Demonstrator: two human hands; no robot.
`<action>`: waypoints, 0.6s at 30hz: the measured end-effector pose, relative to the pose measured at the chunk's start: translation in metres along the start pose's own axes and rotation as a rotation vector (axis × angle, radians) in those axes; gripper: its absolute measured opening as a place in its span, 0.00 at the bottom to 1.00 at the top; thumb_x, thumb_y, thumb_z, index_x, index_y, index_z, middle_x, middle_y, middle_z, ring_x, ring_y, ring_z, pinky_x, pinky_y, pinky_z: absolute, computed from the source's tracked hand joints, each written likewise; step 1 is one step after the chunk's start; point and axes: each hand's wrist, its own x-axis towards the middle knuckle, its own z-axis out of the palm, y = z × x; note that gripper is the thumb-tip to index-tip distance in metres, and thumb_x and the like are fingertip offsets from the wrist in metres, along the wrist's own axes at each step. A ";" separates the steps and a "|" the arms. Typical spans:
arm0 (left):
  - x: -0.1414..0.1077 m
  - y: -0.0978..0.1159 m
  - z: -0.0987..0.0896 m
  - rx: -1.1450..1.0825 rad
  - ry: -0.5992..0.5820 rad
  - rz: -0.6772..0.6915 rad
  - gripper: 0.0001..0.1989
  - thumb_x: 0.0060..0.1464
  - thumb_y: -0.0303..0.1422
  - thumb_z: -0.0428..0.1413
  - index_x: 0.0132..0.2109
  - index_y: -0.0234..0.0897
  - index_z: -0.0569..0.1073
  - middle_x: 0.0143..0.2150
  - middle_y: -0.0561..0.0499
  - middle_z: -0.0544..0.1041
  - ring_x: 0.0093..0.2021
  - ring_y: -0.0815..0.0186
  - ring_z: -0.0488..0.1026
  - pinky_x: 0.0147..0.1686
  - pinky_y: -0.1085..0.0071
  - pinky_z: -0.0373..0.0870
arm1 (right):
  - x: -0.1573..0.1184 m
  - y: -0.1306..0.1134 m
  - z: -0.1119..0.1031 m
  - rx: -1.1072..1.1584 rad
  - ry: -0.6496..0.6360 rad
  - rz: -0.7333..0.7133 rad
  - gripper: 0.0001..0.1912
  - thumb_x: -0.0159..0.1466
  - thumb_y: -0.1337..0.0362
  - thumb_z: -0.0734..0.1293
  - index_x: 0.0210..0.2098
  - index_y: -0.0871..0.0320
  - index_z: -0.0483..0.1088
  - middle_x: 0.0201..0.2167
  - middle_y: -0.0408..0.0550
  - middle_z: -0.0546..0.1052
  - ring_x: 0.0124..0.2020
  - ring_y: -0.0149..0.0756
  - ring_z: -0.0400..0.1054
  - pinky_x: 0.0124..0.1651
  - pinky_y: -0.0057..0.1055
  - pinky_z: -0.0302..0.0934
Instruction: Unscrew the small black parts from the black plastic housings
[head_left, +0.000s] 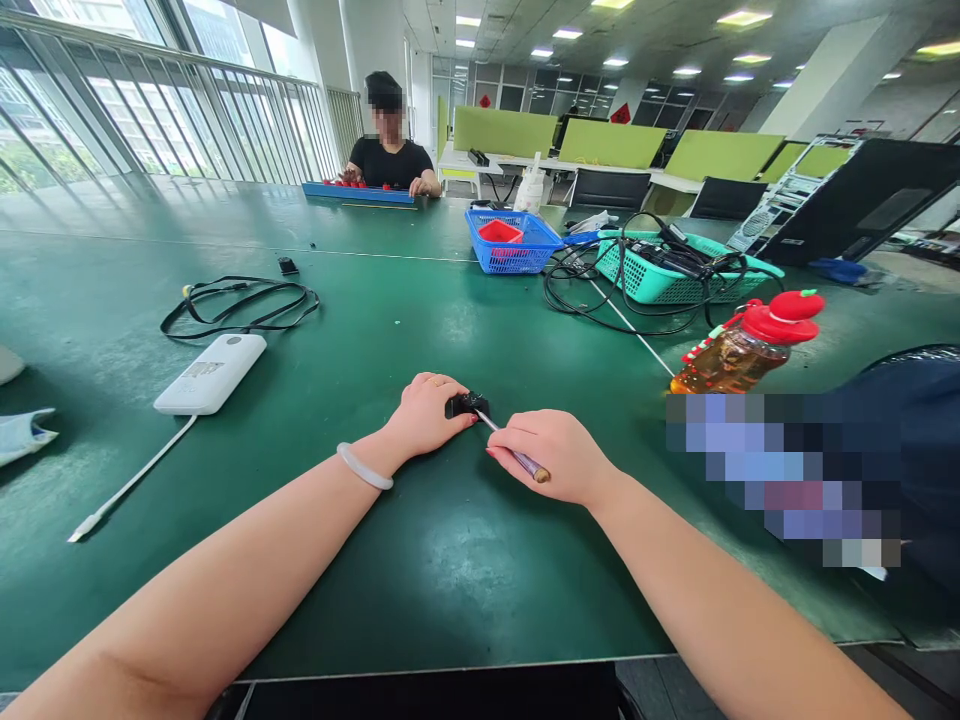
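Observation:
A small black part rests on the green table, near the middle of the view. My left hand is closed on it from the left, its thumb along the near side. In my right hand is a thin tool with a metal shaft and a brownish handle, held between closed fingers. The tool's tip meets the black part on its right side. Part of the black piece is hidden by my left fingers.
A white power bank and a coiled black cable lie at left. Blue and teal baskets with cables stand beyond. A red-capped bottle lies at right. Across the table sits a person with a blue tray.

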 end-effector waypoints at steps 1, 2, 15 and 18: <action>0.000 0.000 0.000 0.001 -0.002 -0.001 0.16 0.53 0.42 0.59 0.48 0.43 0.77 0.52 0.49 0.78 0.58 0.52 0.66 0.60 0.53 0.62 | 0.000 0.000 0.000 0.000 0.001 -0.005 0.11 0.67 0.65 0.62 0.30 0.56 0.73 0.22 0.42 0.70 0.23 0.29 0.60 0.28 0.29 0.49; 0.000 0.000 0.000 0.002 -0.004 -0.001 0.16 0.53 0.42 0.59 0.48 0.43 0.77 0.52 0.49 0.78 0.58 0.52 0.66 0.60 0.53 0.62 | 0.000 0.000 0.000 -0.002 0.005 -0.011 0.11 0.67 0.65 0.62 0.30 0.56 0.73 0.22 0.42 0.70 0.22 0.29 0.60 0.28 0.29 0.49; 0.000 0.001 0.000 0.013 -0.008 0.013 0.17 0.54 0.43 0.59 0.48 0.41 0.77 0.52 0.48 0.78 0.58 0.52 0.66 0.60 0.54 0.62 | 0.000 0.000 0.000 -0.011 0.033 -0.003 0.12 0.67 0.65 0.61 0.30 0.57 0.72 0.21 0.42 0.71 0.22 0.29 0.60 0.28 0.29 0.51; 0.000 0.001 0.000 0.011 -0.007 0.013 0.17 0.54 0.43 0.59 0.48 0.41 0.77 0.52 0.48 0.78 0.58 0.52 0.66 0.60 0.54 0.61 | 0.000 0.001 0.000 -0.001 0.036 0.002 0.12 0.67 0.65 0.61 0.30 0.57 0.73 0.22 0.43 0.71 0.23 0.30 0.61 0.28 0.29 0.51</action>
